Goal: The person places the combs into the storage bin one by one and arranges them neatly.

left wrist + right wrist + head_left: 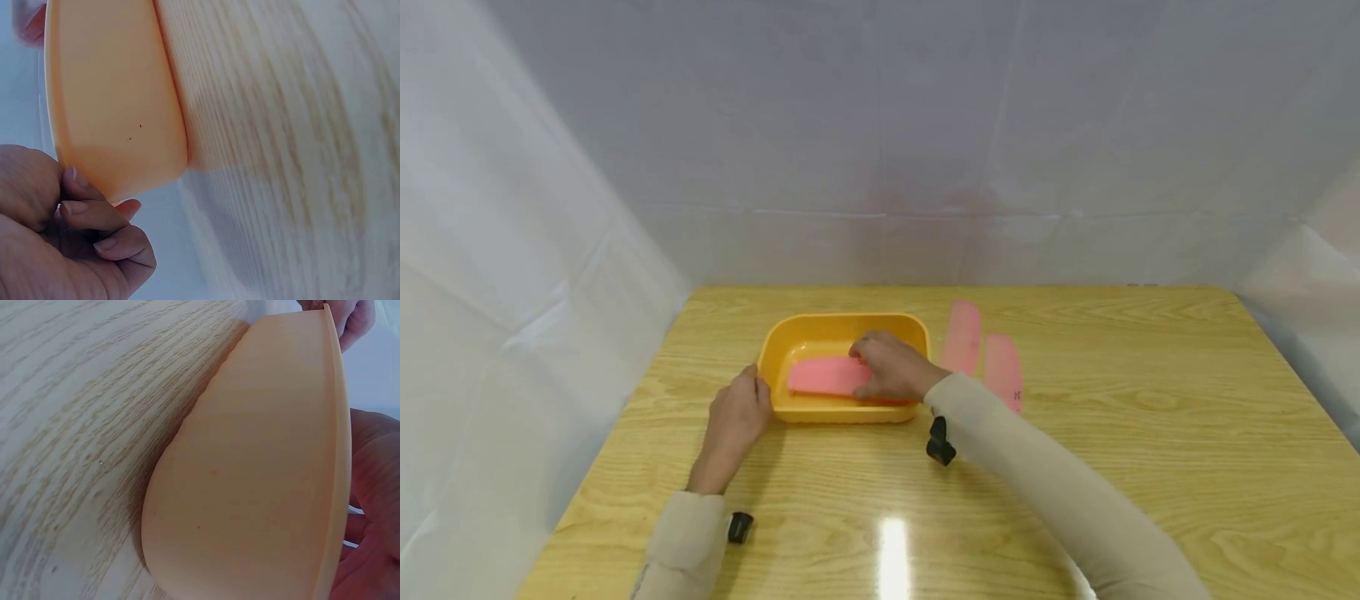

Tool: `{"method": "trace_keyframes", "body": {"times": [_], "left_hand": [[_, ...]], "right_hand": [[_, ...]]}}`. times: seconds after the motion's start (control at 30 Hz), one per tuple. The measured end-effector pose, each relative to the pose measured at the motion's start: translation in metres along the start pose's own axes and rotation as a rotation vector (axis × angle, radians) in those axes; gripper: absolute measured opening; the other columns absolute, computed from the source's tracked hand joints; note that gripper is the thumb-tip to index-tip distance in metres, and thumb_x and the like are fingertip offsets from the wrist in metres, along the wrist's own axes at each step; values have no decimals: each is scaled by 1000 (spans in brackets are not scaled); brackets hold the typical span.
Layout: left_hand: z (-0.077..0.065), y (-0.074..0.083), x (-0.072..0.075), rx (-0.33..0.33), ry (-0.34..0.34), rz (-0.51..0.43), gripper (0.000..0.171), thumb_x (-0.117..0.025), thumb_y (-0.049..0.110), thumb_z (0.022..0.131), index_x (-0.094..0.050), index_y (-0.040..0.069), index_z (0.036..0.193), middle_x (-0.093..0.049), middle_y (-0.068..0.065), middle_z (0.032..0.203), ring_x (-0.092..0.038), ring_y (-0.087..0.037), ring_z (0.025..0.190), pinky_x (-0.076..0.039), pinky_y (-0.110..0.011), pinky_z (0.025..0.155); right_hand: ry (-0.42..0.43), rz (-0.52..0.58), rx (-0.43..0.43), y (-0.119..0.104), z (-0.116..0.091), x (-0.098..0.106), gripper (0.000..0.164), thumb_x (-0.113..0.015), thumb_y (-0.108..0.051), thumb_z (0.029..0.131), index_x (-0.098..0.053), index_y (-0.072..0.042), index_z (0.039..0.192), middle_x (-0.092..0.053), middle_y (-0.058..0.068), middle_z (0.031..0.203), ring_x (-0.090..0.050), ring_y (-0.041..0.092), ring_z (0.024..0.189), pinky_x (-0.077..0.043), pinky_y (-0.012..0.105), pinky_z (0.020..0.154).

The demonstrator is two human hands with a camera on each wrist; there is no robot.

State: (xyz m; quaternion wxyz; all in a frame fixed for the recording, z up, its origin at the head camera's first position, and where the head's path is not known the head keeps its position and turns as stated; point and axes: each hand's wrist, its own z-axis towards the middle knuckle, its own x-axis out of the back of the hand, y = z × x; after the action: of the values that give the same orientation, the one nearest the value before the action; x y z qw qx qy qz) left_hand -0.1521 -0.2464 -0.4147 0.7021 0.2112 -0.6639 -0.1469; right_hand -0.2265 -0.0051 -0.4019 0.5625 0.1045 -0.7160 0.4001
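Note:
A yellow plastic basin stands on the wooden table. My left hand pinches its left rim; in the left wrist view the curled fingers show at the basin's edge. Inside the basin lies a long, flat pink piece with a rounded left end. Reaching over the basin's right side, my right hand grips the right end of this piece with thumb and fingers. The basin wall hides most of that grip in the right wrist view.
Two more flat pink pieces, one farther back and one nearer with a small dark mark, lie right of the basin, partly behind my right forearm. The wooden table extends to the right. Pale sheeting hangs behind and at both sides.

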Motion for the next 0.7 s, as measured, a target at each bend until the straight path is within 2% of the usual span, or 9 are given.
{"method": "trace_keyframes", "body": {"times": [0.2,0.43,0.7], "left_hand": [[0,1,1,12,-10,-4,27,-37,9,105,-56,-9,109,-48,-12,70,-47,-26,62,-41,-41,57],[1,1,-1,14,-2,-11,24,-37,8,104,-55,-7,104,-46,-10,68,-46,-24,60,-38,-36,54],[1,0,-2,7,5,-2,25,-37,8,104,-55,-9,107,-48,-12,70,-47,-26,61,-40,-39,56]], "right_hand": [[0,0,-9,0,0,-2,58,-81,-27,87,-60,1,133,-61,12,129,-55,26,113,-47,36,96],[7,-6,-13,2,2,-4,58,-81,-27,87,-60,1,133,-61,12,128,-55,27,113,-47,37,95],[3,6,-9,3,1,-4,58,-80,-27,88,-59,1,134,-61,13,130,-56,28,116,-47,37,97]]}}
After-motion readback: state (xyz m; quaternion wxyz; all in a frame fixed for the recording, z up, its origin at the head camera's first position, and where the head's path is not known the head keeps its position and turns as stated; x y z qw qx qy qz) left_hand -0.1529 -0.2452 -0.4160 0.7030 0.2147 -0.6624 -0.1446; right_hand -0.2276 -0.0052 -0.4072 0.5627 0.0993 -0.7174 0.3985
